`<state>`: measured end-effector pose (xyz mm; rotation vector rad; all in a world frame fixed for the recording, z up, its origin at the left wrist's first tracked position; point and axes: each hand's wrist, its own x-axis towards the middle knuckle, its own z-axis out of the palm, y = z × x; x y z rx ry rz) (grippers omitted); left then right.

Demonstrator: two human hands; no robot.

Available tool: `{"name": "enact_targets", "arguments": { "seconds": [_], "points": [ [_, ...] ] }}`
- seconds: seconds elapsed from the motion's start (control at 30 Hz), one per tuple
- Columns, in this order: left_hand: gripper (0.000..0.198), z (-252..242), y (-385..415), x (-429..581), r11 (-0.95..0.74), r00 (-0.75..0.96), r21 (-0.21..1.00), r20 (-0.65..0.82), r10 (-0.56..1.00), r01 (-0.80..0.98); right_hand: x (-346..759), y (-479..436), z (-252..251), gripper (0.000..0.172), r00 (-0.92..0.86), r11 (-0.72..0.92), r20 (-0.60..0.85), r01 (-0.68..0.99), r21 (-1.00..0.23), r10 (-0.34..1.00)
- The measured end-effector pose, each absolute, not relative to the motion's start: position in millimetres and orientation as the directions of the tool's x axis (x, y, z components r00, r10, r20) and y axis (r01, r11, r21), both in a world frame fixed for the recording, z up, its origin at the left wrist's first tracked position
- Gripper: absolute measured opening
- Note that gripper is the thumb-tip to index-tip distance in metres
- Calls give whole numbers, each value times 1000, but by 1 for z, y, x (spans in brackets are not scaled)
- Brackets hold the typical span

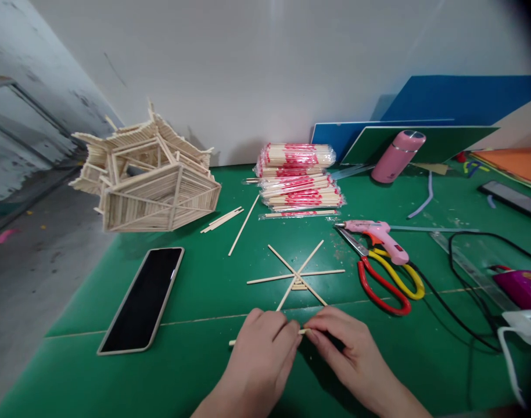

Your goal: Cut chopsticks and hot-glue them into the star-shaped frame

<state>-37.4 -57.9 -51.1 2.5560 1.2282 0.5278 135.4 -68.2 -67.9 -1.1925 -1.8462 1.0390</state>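
My left hand (pixel 265 348) is closed around a thin wooden stick (pixel 233 343), whose end pokes out on the left. Between the two hands a short length of the stick shows, and my right hand (pixel 346 348) pinches its right end between thumb and fingers. Just beyond them lies a six-armed star of crossed sticks (pixel 311 273), with several short pieces (pixel 299 283) set across one gap near its centre. A single loose stick (pixel 243 225) and a few shorter sticks (pixel 222 219) rest farther back on the green table (pixel 204 371).
A stick-built house model (pixel 161 197) stands back left, above a phone (pixel 141 302). Plastic-wrapped stick bundles (pixel 298 180) lie at the back. To the right are scissors (pixel 385 284), a pink glue gun (pixel 381 235) with a black cord, a pink bottle (pixel 398 157) and a purple tool (pixel 522 288).
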Motion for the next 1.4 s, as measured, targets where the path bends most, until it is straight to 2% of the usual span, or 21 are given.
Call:
{"name": "enact_targets", "arguments": {
  "seconds": [0.3,0.43,0.53,0.67,0.8,0.93,1.4],
  "points": [
    [26,-57,-45,-45,-616,606,313,142,783,723,149,-60,-68,14,-275,223,109,427,-876,955],
    [28,-58,-38,-45,-612,600,270,136,788,743,156,-53,-72,15,-139,166,111,496,-852,984],
    [27,-61,-31,-44,-573,559,258,132,819,778,160,-49,-76,17,-73,117,91,619,-777,993],
    [24,-72,-25,-42,-515,502,227,116,857,827,156,-45,-79,16,-74,107,81,788,-606,994],
    [24,-80,-23,-41,-493,481,178,108,870,852,147,-42,-79,13,-98,131,93,861,-491,991],
    [26,-79,-23,-46,-493,479,149,120,870,857,141,-41,-79,15,-114,151,104,856,-495,988],
    [25,-79,-24,-54,-504,469,164,210,858,848,136,-40,-80,14,-147,180,105,824,-537,984]
  ]
}}
